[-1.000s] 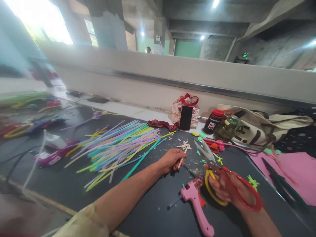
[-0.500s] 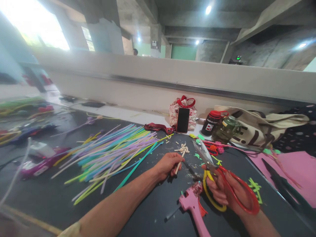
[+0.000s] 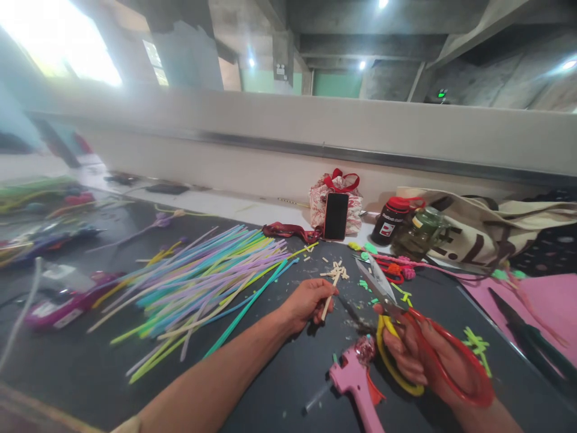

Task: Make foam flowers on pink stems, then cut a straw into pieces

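Observation:
My left hand [image 3: 311,302] is closed in a pinch on a cream pipe cleaner [image 3: 327,308], which slants up from the fingers. Just beyond it lies a small pile of short cream pieces [image 3: 339,270]. Over on the right, my right hand [image 3: 408,355] grips a pair of scissors [image 3: 382,285] with one red and one yellow handle. The blades are parted and point away from me, well apart from the pipe cleaner. Below the scissors, a pink glue gun [image 3: 354,373] lies on the black mat.
Long pastel pipe cleaners [image 3: 198,288] spread across the left. A phone [image 3: 336,216] leans on a patterned bag [image 3: 317,201] at the back. Two bottles, one black [image 3: 387,222] and one green [image 3: 415,234], stand by a canvas bag [image 3: 500,228]. Green clippings [image 3: 476,347] and dark-handled scissors [image 3: 532,337] lie right.
My right hand and the scissors have shifted a little right and down, partly with the tilting view. My left hand keeps its pinch on the pipe cleaner, almost in the same place.

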Tool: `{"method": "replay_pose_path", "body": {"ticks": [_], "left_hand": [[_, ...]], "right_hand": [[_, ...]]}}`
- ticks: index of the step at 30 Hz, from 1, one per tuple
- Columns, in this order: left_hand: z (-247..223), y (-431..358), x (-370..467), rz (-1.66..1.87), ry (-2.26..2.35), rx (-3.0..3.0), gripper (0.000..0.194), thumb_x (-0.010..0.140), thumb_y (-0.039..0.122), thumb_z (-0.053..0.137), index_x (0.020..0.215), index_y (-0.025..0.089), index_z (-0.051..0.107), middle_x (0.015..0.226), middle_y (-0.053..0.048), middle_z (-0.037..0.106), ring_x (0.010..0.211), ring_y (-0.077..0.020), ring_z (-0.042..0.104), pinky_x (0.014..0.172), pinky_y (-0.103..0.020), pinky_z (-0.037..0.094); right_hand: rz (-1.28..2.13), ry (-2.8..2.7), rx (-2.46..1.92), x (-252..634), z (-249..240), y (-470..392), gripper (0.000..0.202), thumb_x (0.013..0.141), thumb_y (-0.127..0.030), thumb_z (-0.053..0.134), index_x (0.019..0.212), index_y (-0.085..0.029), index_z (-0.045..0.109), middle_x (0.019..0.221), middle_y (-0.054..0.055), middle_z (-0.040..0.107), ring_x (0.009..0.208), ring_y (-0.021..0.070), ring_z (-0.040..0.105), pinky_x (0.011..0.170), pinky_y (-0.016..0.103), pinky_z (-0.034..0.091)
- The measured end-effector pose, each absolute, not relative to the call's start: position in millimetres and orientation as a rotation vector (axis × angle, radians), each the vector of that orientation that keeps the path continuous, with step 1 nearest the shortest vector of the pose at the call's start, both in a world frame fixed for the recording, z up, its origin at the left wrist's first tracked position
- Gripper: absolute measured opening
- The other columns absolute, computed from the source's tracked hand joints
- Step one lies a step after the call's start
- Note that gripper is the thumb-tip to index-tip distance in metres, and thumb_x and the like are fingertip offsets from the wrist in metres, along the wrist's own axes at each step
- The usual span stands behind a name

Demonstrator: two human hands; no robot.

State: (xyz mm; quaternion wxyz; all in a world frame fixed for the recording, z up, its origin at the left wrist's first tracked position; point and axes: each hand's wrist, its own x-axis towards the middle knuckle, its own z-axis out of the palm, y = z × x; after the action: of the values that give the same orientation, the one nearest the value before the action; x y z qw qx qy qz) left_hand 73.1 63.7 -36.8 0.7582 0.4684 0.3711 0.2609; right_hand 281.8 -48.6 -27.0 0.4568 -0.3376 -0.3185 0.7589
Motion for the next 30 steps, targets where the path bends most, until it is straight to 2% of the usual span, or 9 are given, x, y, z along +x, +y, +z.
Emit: {"method": "replay_pose_path", "body": {"ticks": [5, 8, 11, 14, 17, 20, 25, 30], "left_hand": [[-37, 64, 73, 0.572, 0.798, 1.013, 0.024, 0.064, 0.036, 0.056, 0.076, 0.015, 0.052, 0.047, 0.006, 0.051, 0.028, -0.0037, 0.038, 0.028, -0.015, 0.024], [-38, 63, 74, 0.594, 0.799, 0.997, 0.021, 0.064, 0.034, 0.057, 0.072, 0.015, 0.051, 0.050, 0.005, 0.054, 0.029, -0.0035, 0.039, 0.028, -0.015, 0.025], [-36, 62, 74, 0.631, 0.778, 0.978, 0.019, 0.065, 0.032, 0.057, 0.069, 0.015, 0.049, 0.052, 0.004, 0.055, 0.028, -0.0026, 0.039, 0.028, -0.015, 0.026], [-29, 60, 73, 0.657, 0.731, 0.951, 0.019, 0.067, 0.032, 0.057, 0.072, 0.015, 0.050, 0.050, 0.005, 0.053, 0.026, -0.0026, 0.037, 0.026, -0.014, 0.026], [-24, 59, 71, 0.643, 0.695, 0.922, 0.021, 0.069, 0.030, 0.055, 0.082, 0.015, 0.052, 0.050, 0.005, 0.054, 0.026, -0.0031, 0.038, 0.026, -0.014, 0.026], [-21, 58, 71, 0.609, 0.680, 0.900, 0.023, 0.069, 0.027, 0.054, 0.089, 0.015, 0.052, 0.049, 0.005, 0.054, 0.026, -0.0039, 0.039, 0.026, -0.014, 0.026], [-18, 58, 72, 0.564, 0.678, 0.883, 0.021, 0.070, 0.025, 0.053, 0.088, 0.015, 0.051, 0.047, 0.006, 0.053, 0.026, -0.0040, 0.039, 0.026, -0.013, 0.026], [-15, 57, 72, 0.515, 0.685, 0.900, 0.021, 0.069, 0.026, 0.053, 0.087, 0.015, 0.051, 0.047, 0.007, 0.052, 0.024, -0.0027, 0.035, 0.025, -0.013, 0.023]], "right_hand": [[1.790, -0.817, -0.939, 279, -22, -52, 0.041, 0.073, -0.053, 0.049, 0.103, -0.027, 0.055, 0.066, 0.000, 0.046, 0.040, 0.0049, 0.031, 0.034, 0.018, 0.025], [1.707, -0.864, -1.069, 276, -17, -54, 0.043, 0.075, -0.052, 0.048, 0.111, -0.028, 0.049, 0.064, -0.001, 0.048, 0.039, 0.0055, 0.033, 0.034, 0.018, 0.029], [1.588, -0.944, -1.270, 275, -12, -56, 0.047, 0.076, -0.048, 0.051, 0.117, -0.027, 0.042, 0.065, -0.001, 0.052, 0.041, 0.0074, 0.041, 0.037, 0.019, 0.036], [1.574, -1.031, -1.441, 279, -13, -53, 0.057, 0.070, -0.050, 0.057, 0.119, -0.027, 0.039, 0.067, -0.001, 0.054, 0.041, 0.0085, 0.048, 0.036, 0.019, 0.040], [1.597, -1.140, -1.511, 282, -19, -47, 0.071, 0.066, -0.055, 0.058, 0.124, -0.025, 0.031, 0.064, -0.002, 0.055, 0.038, 0.0088, 0.049, 0.034, 0.018, 0.039], [1.577, -1.223, -1.580, 278, -18, -42, 0.074, 0.067, -0.056, 0.056, 0.127, -0.023, 0.027, 0.063, -0.002, 0.055, 0.038, 0.0077, 0.047, 0.036, 0.017, 0.037], [1.592, -1.341, -1.698, 261, 4, -33, 0.076, 0.067, -0.060, 0.053, 0.127, -0.020, 0.028, 0.051, -0.004, 0.051, 0.041, 0.0086, 0.047, 0.037, 0.016, 0.032], [1.600, -1.450, -1.705, 257, 7, -25, 0.078, 0.068, -0.065, 0.047, 0.128, -0.020, 0.025, 0.051, -0.007, 0.046, 0.038, 0.0061, 0.041, 0.036, 0.016, 0.031]]}}
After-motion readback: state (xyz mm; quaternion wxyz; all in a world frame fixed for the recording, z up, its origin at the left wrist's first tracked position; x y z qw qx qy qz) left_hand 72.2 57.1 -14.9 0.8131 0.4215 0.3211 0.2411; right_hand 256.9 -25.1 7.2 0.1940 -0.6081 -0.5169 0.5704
